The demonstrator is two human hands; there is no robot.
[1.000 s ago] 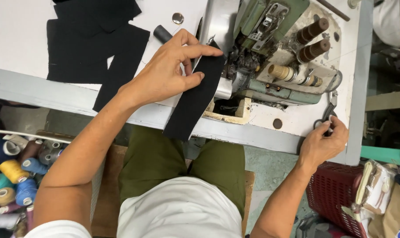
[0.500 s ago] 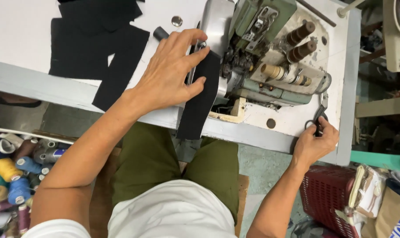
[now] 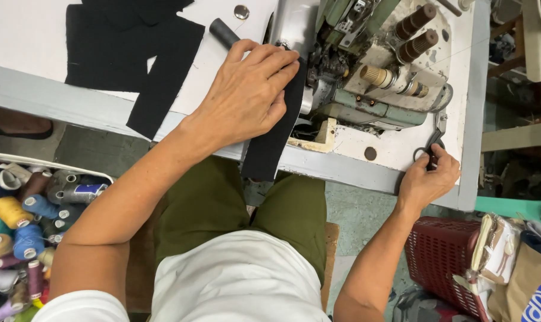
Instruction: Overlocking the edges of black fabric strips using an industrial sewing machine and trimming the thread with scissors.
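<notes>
**Black strip held flat at the machine, scissors in the other hand**

The left hand [image 3: 246,98] lies spread and flat, fingers extended, pressing a long black fabric strip [image 3: 273,140] against the bed of the green and grey industrial sewing machine [image 3: 366,77]. The strip runs from the machine's metal plate over the front edge of the white desk [image 3: 38,42] and hangs down toward the person's lap. The right hand [image 3: 428,182] sits at the desk's near right corner, its grip closed around the handles of small black scissors [image 3: 431,143], blades pointing up the desk.

The step in hand looks like positioning the strip at the needle area; a next move would call for keeping the edge aligned under the flat palm while the scissors stay clear of the cloth.

More black fabric pieces [image 3: 133,48] lie on the desk to the left, one drooping over the edge, with a dark cylindrical spool [image 3: 224,33] just beside the fingers. Below, a bin of coloured thread cones [image 3: 20,220] stands at the left, a red plastic basket [image 3: 443,256] at the right on the greenish floor.
</notes>
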